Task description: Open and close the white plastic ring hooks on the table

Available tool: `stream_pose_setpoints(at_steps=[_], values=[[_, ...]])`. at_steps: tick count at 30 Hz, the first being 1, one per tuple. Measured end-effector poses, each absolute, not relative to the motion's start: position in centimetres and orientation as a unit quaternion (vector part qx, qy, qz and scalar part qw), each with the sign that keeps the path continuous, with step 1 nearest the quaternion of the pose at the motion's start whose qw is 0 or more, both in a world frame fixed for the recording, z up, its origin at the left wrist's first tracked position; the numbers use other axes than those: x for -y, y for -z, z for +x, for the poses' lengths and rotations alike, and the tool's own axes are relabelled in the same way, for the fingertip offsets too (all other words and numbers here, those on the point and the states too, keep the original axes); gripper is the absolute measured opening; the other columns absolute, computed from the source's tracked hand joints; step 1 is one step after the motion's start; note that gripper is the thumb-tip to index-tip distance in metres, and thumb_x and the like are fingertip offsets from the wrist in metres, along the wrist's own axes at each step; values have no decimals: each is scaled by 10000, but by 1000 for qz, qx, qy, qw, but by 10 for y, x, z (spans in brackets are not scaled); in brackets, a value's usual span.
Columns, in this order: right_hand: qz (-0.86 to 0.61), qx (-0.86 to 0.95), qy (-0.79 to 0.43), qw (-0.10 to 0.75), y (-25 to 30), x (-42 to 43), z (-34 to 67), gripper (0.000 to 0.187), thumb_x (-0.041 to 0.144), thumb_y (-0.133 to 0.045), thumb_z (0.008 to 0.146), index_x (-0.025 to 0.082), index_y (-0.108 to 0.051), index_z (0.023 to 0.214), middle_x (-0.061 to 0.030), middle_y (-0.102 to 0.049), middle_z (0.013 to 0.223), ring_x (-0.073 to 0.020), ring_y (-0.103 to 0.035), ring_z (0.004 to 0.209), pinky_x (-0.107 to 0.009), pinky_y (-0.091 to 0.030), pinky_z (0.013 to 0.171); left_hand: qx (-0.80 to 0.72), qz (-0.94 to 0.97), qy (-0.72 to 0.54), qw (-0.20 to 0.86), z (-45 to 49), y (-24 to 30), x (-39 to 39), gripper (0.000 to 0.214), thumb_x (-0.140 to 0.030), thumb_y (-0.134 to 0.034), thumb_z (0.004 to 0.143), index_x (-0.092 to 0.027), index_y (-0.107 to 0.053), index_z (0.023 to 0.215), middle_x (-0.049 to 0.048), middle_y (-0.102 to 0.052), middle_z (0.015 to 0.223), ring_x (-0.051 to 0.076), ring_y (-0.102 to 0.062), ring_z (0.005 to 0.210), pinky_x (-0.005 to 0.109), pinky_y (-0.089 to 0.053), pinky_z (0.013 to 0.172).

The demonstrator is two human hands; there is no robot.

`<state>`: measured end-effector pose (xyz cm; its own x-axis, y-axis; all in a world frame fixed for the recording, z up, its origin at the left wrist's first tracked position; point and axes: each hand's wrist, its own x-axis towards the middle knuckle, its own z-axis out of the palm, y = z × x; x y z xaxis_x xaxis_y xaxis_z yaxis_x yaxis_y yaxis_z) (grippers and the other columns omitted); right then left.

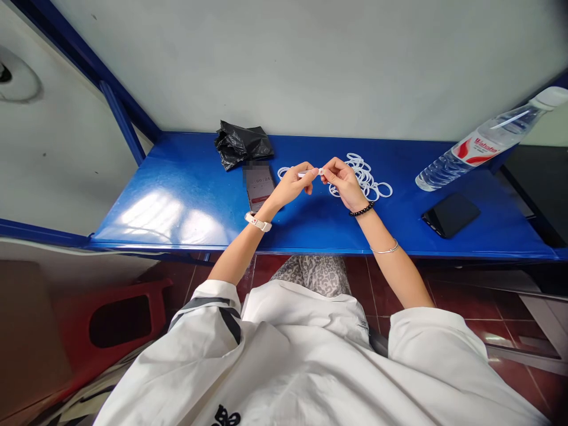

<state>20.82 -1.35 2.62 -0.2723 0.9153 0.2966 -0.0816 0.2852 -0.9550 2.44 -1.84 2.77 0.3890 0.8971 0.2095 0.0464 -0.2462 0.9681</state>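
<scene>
My left hand (293, 184) is closed, thumb and index finger pinching a thin white band (321, 171). On the other side, the fingertips of my right hand (344, 180) pinch the same band, so it lies between the two hands just above the blue table. Fingers cover much of the band, and its full shape is hidden. A loose pile of white rings (364, 177) lies beside and partly behind my right hand. Just left of my left fingers, another white ring (281, 172) shows on the table, partly covered by that hand.
A phone with a lit timer (260, 184) lies by my left wrist, below a crumpled black plastic bag (244, 144). At the right stand a water bottle (481, 142) and a dark phone-like object (450, 215). The blue table (213, 201) meets a pale wall behind.
</scene>
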Motion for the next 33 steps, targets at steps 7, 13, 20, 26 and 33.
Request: stream_pose_setpoints(at_steps=[7, 13, 20, 26, 33], values=[[-337, 629, -490, 500, -26, 14, 209, 548, 743, -833, 739, 244, -612, 784, 23, -561, 750, -147, -551, 735, -314, -530, 726, -353, 675, -427, 487, 24, -27, 19, 540, -717, -605, 939, -206, -506, 798, -56, -535, 565, 98, -534, 553, 252, -435, 609], [-350, 636, -478, 494, -27, 15, 209, 566, 778, -811, 733, 257, -598, 779, 15, -550, 752, -166, -552, 749, -341, -550, 741, -366, 673, -424, 483, 26, -29, 20, 528, -697, -608, 947, -207, -503, 781, -57, -510, 550, 97, -508, 534, 248, -409, 582], [-351, 644, -470, 492, -26, 14, 210, 573, 796, -798, 732, 263, -593, 773, 7, -540, 751, -176, -542, 744, -366, -567, 753, -373, 678, -419, 476, 25, -30, 21, 527, -700, -596, 955, -207, -518, 788, -28, -561, 563, 108, -493, 540, 260, -395, 580], [-340, 644, -475, 494, -25, 14, 210, 551, 768, -801, 758, 260, -589, 774, 4, -526, 762, -171, -530, 739, -368, -564, 760, -368, 686, -418, 468, 25, -31, 22, 540, -721, -586, 950, -207, -526, 793, -23, -580, 567, 117, -502, 554, 269, -396, 586], [-354, 642, -473, 489, -25, 14, 210, 570, 791, -806, 727, 269, -584, 775, 1, -519, 756, -186, -527, 750, -382, -571, 762, -368, 692, -418, 460, 26, -31, 22, 520, -693, -562, 968, -206, -525, 788, -26, -572, 558, 105, -458, 535, 258, -361, 566]])
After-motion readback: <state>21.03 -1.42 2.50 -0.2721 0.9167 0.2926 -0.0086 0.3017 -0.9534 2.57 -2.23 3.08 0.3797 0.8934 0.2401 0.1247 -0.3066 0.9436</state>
